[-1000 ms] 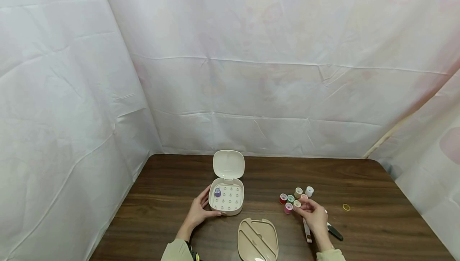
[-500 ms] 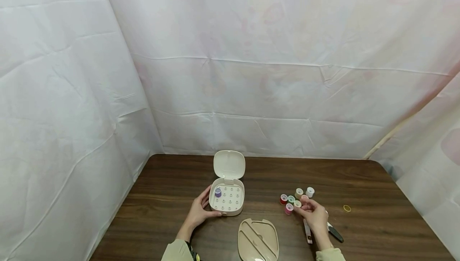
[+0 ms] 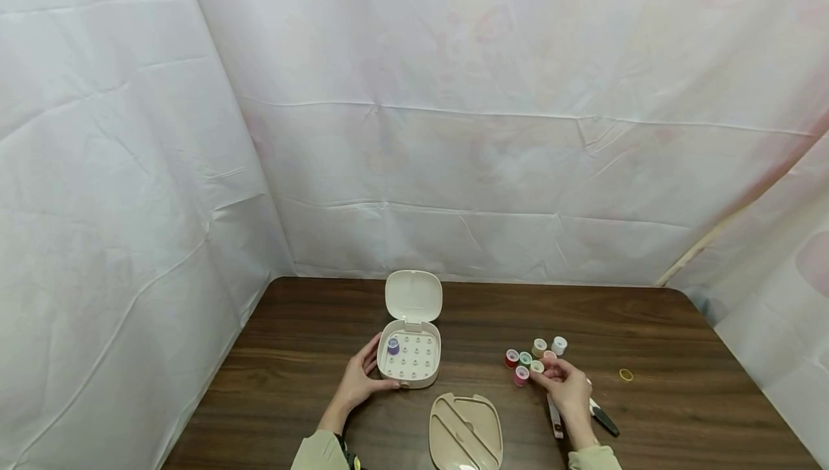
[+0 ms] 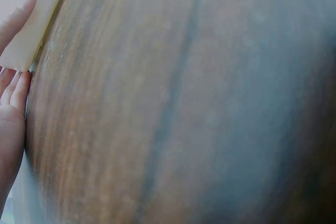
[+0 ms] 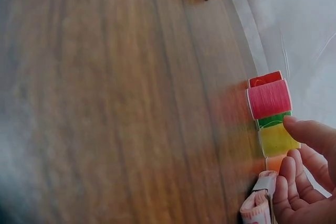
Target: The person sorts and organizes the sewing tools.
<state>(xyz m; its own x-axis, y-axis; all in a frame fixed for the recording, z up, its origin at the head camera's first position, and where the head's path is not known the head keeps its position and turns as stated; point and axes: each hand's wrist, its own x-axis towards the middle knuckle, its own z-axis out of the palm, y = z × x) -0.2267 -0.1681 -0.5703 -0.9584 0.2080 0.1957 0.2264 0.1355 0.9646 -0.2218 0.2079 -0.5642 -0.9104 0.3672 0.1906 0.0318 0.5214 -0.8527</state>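
My left hand (image 3: 355, 382) holds the near left corner of a cream sewing box (image 3: 419, 383), thumb along its front and fingers at its side. The box's lid (image 3: 413, 296) is tipped back. Inside, a purple thread spool (image 3: 393, 345) sits among rows of small pegs. On the right, my right hand (image 3: 570, 389) pinches a yellow thread spool (image 5: 275, 139) between thumb and fingers. Beside it stand a pink spool (image 5: 269, 99), a red spool (image 5: 265, 78), a green spool (image 5: 274, 120) and an orange spool (image 5: 274, 162), partly behind the fingers.
A beige divided tray (image 3: 465, 430) lies at the table's front. A rolled measuring tape (image 5: 257, 208) lies below the right hand, beside a black-handled tool (image 3: 604, 419). A yellow ring (image 3: 625, 375) lies farther right. White (image 3: 559, 345) and tan spools (image 3: 539, 347) stand behind.
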